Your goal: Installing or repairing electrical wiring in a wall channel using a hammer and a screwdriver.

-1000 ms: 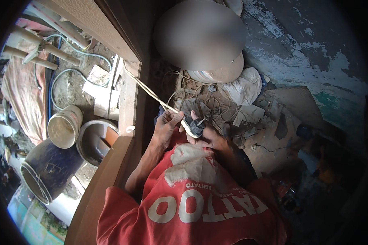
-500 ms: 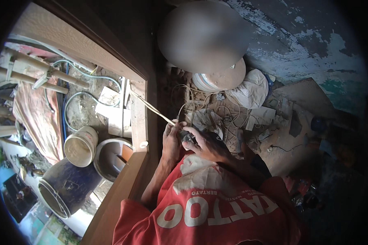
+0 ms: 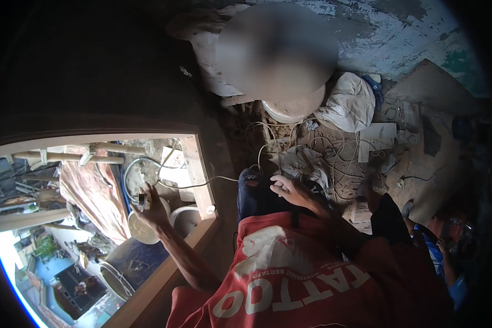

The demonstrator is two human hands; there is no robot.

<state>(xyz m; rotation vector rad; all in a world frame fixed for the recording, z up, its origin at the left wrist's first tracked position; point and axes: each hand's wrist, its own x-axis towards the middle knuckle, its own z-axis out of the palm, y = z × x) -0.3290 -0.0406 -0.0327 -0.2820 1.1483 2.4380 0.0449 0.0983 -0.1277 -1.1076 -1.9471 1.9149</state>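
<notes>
My left hand (image 3: pixel 154 210) reaches out through the wooden-framed opening on the left. Its fingers are closed around a small black and pale object (image 3: pixel 143 201), whose kind I cannot make out. A pale cable (image 3: pixel 224 177) runs across the right side of the frame, between the opening and my lap. Above my dark trousers (image 3: pixel 252 191), my right hand (image 3: pixel 291 192) has its fingers stretched out and apart, with nothing seen in it.
Beyond the wooden frame (image 3: pixel 212 188) are a bucket (image 3: pixel 142 227), a dark blue drum (image 3: pixel 134 262) and a draped sheet (image 3: pixel 90 191). Loose cables (image 3: pixel 339 153), a white sack (image 3: pixel 350 104) and broken boards litter the floor. A person in blue (image 3: pixel 429 246) is at the right.
My hands have come apart from in front of my lap, where they worked together at the cable. The left has moved out through the opening; the right has let go. My view has shifted.
</notes>
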